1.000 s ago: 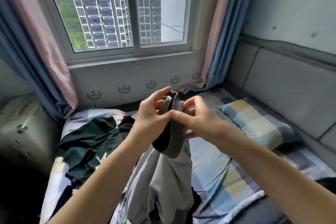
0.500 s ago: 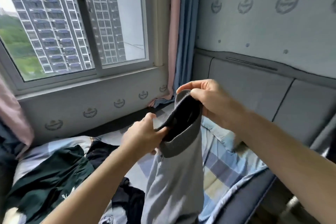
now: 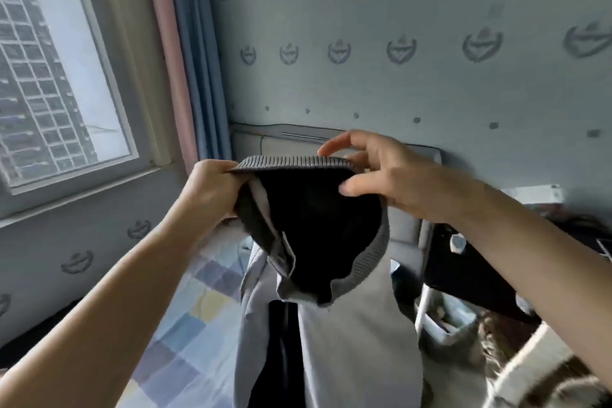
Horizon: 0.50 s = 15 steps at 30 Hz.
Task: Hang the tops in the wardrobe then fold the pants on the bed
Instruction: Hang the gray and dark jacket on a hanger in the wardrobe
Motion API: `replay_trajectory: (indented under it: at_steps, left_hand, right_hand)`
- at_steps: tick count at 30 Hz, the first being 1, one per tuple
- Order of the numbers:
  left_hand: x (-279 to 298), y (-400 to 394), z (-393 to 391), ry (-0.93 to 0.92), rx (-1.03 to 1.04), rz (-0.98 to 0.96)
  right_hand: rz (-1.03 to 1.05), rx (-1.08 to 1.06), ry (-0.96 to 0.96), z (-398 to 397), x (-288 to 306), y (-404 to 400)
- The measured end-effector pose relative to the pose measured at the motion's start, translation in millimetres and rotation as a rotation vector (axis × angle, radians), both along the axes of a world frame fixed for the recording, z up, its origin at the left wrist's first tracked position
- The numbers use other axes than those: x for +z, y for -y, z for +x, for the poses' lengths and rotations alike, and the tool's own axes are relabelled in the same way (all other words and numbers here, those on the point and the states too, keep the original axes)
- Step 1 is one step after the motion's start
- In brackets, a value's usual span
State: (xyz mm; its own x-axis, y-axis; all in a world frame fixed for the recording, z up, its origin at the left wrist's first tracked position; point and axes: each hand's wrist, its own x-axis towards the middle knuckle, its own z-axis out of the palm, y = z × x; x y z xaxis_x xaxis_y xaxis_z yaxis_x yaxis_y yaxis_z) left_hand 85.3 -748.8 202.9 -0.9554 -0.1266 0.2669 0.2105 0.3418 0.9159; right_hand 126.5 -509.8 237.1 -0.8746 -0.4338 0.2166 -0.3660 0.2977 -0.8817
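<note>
L hand (image 3: 212,185) & R hand (image 3: 394,175) both grip ribbed collar (image 3: 291,161) of grey top (image 3: 351,341), stretched open above bed (image 3: 178,341).

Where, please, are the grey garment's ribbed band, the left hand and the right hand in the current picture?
ribbed band (image 3: 291,161): head view, on the stretched top edge between the hands.
left hand (image 3: 212,189): head view, on its back, gripping the band's left end.
right hand (image 3: 397,175): head view, on its back, pinching the band's right end.

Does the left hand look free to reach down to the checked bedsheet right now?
Probably not: the left hand grips the ribbed collar of the grey top, which the right hand also holds. The bedsheet lies unobstructed below.
</note>
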Motion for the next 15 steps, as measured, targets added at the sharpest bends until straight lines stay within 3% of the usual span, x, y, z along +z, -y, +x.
replay_trajectory:
  at_steps: [3,8,10,12,15]
  left_hand:
    - [17,-74,10,0.137,-0.127,0.205]
    - [25,-181,35,0.110,-0.404,0.139]
    - [25,-232,48,0.108,-0.540,0.115]
    - [23,-275,60,0.091,-0.633,0.055]
    - [15,-327,67,0.023,-0.669,-0.064]
  right_hand:
    - [0.256,-0.204,-0.089,12,-14,-66]
    - [0.795,-0.474,-0.167,25,-56,-178]
    - [0.861,-0.603,-0.100,42,-71,-233]
    - [0.656,-0.701,0.038,65,-82,-279]
    - [-0.022,-0.785,0.291,114,-90,-323]
